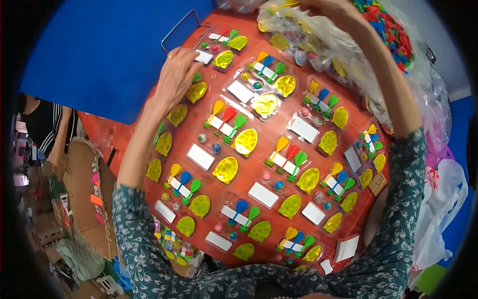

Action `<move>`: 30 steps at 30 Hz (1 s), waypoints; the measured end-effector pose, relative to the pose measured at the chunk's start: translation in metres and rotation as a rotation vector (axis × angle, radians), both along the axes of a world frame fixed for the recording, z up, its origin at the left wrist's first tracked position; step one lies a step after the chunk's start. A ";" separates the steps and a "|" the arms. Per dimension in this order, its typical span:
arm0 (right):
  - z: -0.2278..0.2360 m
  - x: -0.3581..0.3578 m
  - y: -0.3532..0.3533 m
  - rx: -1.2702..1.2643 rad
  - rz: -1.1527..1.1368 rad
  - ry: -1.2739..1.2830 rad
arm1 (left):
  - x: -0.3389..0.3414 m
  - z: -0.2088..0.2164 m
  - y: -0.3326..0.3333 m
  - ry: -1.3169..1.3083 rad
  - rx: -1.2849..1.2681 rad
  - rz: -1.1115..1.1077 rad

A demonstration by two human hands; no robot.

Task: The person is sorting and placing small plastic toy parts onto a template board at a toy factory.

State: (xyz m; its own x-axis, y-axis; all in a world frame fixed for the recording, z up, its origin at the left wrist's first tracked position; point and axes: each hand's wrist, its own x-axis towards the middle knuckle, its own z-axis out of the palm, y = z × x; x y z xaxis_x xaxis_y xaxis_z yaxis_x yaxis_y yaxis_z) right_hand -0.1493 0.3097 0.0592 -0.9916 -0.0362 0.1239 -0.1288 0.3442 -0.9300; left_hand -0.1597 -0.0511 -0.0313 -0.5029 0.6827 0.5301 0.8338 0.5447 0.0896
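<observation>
My left hand (178, 74) lies over a clear plastic tray at the table's far left. Its thumb and forefinger are apart, with fingertips beside a small white block (203, 57) in that tray. Next to the block sit a yellow faceted piece (223, 59) and small coloured balls. My right arm (381, 65) stretches across to the far edge. There my right hand (323, 3) is cut off by the top of the picture, above a clear plastic bag (311, 30) holding yellow pieces. Its fingers do not show.
Rows of filled clear trays (226, 144) with paddle-shaped pieces cover the red table (191, 234). Red, blue and green pieces (386, 30) are heaped far right. Plastic bags (438, 204) hang at right. A cardboard box (84, 199) and another person (47, 124) are at left.
</observation>
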 end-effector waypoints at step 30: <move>-0.155 -0.172 -0.101 0.618 -0.229 0.797 | -0.109 -0.045 0.077 -0.254 0.414 0.141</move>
